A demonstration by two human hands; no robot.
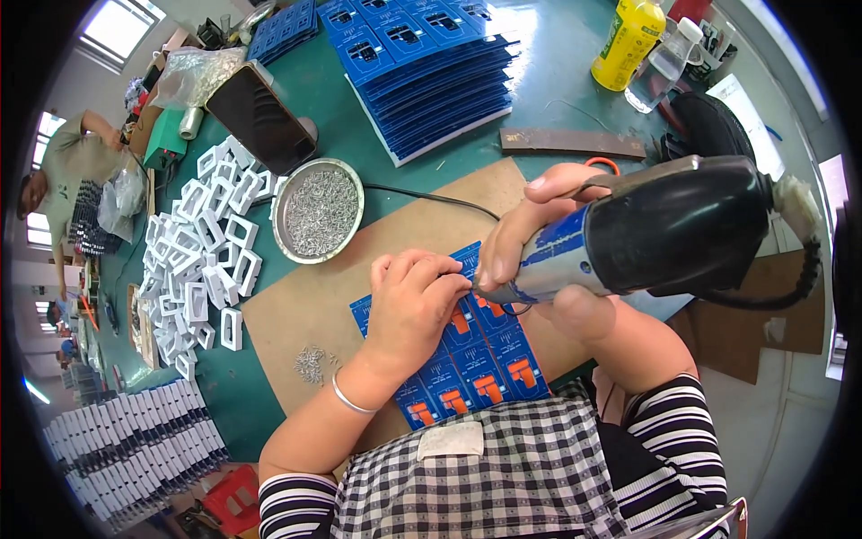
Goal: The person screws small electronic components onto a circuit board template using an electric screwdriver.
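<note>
My right hand (521, 238) is wrapped round an electric screwdriver (673, 229) with a black body and a silver and blue front. Its tip points down to the left, close to the fingers of my left hand (409, 301). Those fingers are curled and pressed together over a blue circuit board panel (471, 364); anything they pinch is hidden. Orange parts (488, 388) sit in rows on the panel. Beneath it lies a brown board (287, 310). Beside my left forearm is a small heap of screws (311, 364).
A metal bowl (277, 220) of screws stands beyond my left hand. White plastic frames (202, 238) are piled to the left, near a phone (260, 117). Blue panels (422, 90) are stacked at the back. Two bottles (628, 45) stand back right. A person (76, 180) works far left.
</note>
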